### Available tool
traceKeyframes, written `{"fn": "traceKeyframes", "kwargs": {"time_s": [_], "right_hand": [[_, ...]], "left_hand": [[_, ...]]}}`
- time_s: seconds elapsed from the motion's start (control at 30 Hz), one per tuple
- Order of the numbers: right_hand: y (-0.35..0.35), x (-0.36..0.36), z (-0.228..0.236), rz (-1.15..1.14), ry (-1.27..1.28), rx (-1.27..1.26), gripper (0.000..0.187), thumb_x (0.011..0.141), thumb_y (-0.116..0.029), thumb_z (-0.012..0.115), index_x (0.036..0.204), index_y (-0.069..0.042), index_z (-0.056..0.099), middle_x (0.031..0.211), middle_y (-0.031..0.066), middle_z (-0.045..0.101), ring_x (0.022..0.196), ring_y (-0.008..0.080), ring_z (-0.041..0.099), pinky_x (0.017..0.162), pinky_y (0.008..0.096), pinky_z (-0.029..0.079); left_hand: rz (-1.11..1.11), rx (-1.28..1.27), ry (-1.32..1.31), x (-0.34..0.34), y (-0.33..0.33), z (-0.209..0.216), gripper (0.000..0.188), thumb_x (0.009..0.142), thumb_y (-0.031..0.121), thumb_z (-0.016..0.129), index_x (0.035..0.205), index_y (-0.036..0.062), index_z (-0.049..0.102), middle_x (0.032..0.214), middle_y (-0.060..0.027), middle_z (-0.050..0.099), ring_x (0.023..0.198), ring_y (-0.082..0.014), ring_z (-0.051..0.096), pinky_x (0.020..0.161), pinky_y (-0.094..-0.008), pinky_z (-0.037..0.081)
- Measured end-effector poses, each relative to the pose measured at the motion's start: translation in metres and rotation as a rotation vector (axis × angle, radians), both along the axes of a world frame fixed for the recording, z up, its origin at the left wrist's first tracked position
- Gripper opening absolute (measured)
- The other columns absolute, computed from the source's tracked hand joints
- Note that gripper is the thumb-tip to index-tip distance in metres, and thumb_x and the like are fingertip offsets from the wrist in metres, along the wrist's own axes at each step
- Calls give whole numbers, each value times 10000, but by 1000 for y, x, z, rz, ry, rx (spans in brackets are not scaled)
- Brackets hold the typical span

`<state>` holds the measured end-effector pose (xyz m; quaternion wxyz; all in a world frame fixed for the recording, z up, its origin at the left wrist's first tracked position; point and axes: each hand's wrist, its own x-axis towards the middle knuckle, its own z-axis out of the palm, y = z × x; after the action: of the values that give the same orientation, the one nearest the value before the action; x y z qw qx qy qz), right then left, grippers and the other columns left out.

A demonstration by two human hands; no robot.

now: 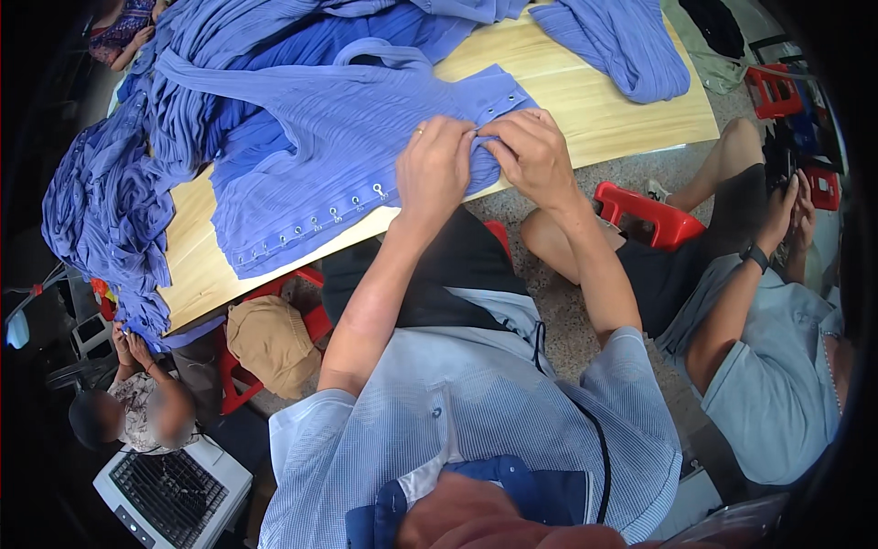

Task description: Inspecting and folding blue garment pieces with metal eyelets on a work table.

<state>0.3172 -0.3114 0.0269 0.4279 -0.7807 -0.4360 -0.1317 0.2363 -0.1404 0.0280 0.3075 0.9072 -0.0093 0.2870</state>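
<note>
A blue-violet crinkled garment (338, 137) with a shoulder strap lies spread on the wooden table (197, 247). Small round metal fastenings (333, 212) run in a row along its near edge, and a few more show on the band at its right. At that right end, my left hand (432, 165) is closed with thumb and fingers pinching the cloth edge. My right hand (535, 157) pinches the same edge close beside it, fingertips nearly meeting the left ones. Whatever small part lies between the fingertips is hidden.
A large heap of similar blue garments (219, 46) covers the table's far left and hangs over its edge. Another folded piece (622, 50) lies at far right. Red stools (651, 215) stand below. One person sits at right, (768, 348) others work at left.
</note>
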Motion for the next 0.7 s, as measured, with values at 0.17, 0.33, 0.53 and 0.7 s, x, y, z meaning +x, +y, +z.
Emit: {"fn": "traceKeyframes", "kwargs": {"time_s": [0.17,0.33,0.53,0.7], "right_hand": [[14,30,15,205,97,-151,139,891,-76,811,1013,-19,776,959,148,764,932,376,716,891,463,539],[0,38,6,194,199,-240,144,879,-92,824,989,-4,789,990,184,776,952,412,710,862,480,550],[10,39,19,253,244,-221,124,827,-10,835,928,8,766,900,179,760,860,405,711,826,473,544],[9,23,23,214,-233,-167,168,804,27,776,965,-4,743,963,148,747,878,365,708,786,470,535]], "left_hand": [[74,9,14,-9,16,-8,85,977,72,702,1019,43,771,949,-152,727,876,-377,710,765,-484,573],[79,-127,51,-11,-1,-23,107,943,54,699,1015,48,778,998,-148,736,952,-379,719,803,-494,586],[28,-178,80,-20,3,-7,69,974,44,710,1024,14,746,988,-159,713,965,-402,709,804,-507,577],[26,-195,52,-16,4,-7,140,1008,114,717,1126,38,717,991,-155,702,968,-385,704,805,-498,577]]}}
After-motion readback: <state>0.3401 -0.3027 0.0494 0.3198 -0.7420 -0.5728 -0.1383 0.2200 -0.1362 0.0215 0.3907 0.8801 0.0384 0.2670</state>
